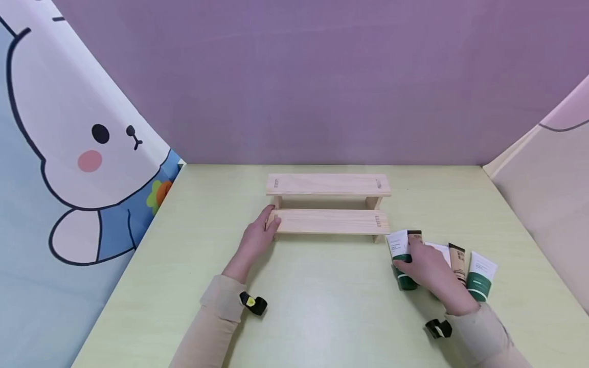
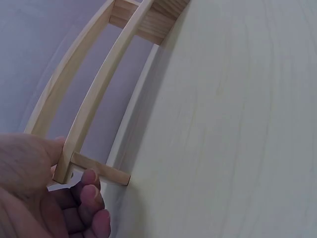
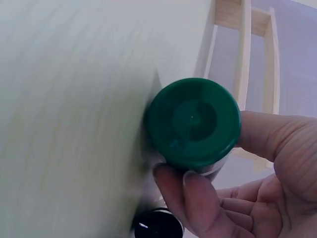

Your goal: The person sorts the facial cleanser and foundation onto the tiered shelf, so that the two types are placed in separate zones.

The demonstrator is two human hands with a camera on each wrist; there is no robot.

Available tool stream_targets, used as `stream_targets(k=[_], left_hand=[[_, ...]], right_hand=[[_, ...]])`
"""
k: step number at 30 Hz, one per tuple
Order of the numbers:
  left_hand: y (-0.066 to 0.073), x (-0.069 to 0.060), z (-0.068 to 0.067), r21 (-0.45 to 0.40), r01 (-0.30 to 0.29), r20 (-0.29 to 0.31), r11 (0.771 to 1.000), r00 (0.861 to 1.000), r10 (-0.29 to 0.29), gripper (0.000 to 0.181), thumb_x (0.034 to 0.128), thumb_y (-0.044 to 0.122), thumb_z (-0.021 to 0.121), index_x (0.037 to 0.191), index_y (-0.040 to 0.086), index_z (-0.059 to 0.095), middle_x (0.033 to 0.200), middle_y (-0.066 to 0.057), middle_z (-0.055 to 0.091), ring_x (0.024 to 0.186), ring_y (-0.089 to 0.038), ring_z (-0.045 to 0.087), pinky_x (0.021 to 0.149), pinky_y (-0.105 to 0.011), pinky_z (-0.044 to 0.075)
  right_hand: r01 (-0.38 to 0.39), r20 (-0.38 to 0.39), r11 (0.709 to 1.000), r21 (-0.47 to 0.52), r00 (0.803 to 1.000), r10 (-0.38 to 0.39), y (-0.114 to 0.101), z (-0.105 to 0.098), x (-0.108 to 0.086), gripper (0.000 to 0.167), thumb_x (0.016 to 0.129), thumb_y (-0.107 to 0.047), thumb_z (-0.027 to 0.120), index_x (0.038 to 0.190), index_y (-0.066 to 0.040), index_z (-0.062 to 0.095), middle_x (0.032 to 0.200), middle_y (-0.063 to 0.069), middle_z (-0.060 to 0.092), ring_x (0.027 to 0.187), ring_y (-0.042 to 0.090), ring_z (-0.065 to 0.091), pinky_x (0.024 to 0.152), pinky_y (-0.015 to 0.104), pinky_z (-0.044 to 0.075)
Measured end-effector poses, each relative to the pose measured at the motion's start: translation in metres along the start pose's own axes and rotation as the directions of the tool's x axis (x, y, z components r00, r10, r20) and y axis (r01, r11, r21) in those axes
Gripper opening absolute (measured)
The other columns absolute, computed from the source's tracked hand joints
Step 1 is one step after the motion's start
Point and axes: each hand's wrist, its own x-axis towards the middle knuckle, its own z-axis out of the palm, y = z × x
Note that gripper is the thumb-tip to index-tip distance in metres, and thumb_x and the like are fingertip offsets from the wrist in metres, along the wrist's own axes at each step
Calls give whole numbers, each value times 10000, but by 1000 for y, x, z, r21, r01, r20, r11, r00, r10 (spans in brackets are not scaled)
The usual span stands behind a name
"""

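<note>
A two-step wooden rack stands on the table, its upper board behind the lower one. My left hand grips the left end of the lower board; in the left wrist view the thumb lies on one side of the board and curled fingers on the other. To the right of the rack my right hand pinches a white tube with a green cap. In the right wrist view that green cap faces the camera, between thumb and fingers. The hand partly hides the tubes beside it.
Right of the right hand lie a brown tube with a dark end and another white-and-green tube. A further white tube and a brown one are partly covered. A purple backdrop rises behind the table.
</note>
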Motion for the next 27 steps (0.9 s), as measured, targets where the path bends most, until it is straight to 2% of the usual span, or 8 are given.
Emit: stream_targets(k=[8,15,19,27], left_hand=[[1,1,0,-38,14,10,999,1000,-14,513,1038,394,451,1502,209,338,1387,-251,495,1225,-446,499,977,-579,418],[2,0,-2,-65,23,27,998,999,-21,505,1042,400,434,1500,211,336,1390,-250,492,1223,-455,496,981,-584,412],[1,0,-1,-84,17,36,996,999,-14,505,1044,395,431,1500,206,330,1420,-241,466,1256,-460,463,1007,-589,388],[1,-1,0,-113,34,43,993,999,-29,500,1041,400,435,1499,230,326,1443,-238,439,1280,-465,434,1018,-595,375]], right_hand=[[32,-56,999,42,998,-29,3,-2,-6,773,882,-275,721,1363,175,316,1149,380,541,832,336,567,657,448,501],[82,-108,995,61,991,-75,8,-8,-12,708,888,-267,713,1347,123,342,962,239,612,711,242,535,567,345,449],[83,-114,994,65,991,-75,7,-13,-14,711,892,-265,710,1351,125,331,898,204,604,673,231,516,539,335,424],[93,-157,993,77,984,-80,2,-23,-16,690,892,-256,709,1343,104,332,969,251,602,726,260,562,581,370,457]])
